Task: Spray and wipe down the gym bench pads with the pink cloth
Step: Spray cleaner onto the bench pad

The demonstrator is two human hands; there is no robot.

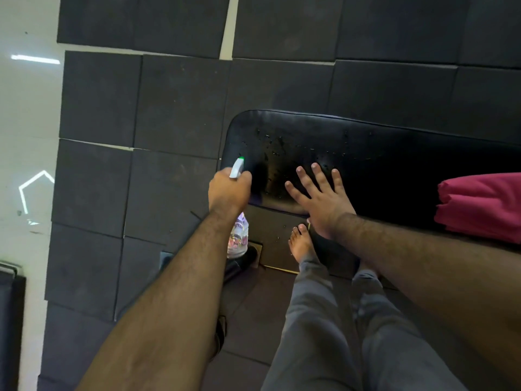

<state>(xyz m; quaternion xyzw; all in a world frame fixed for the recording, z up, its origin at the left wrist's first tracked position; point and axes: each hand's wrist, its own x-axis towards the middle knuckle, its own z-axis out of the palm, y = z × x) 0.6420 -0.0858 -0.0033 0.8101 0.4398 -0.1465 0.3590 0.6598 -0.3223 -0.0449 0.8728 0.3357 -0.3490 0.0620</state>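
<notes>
Black bench pad (380, 153), left hand (229, 190) gripping spray bottle (238, 235), right hand (320, 197) splayed flat

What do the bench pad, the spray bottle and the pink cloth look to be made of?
Bench pad: seemingly black vinyl or leather, glossy, with droplets beading on it and a piped seam at its edge.
Spray bottle: clear plastic, see-through body, with an opaque white nozzle tipped green.
Pink cloth: soft woven fabric, matte, lying in folds; the fibre can't be told.
</notes>
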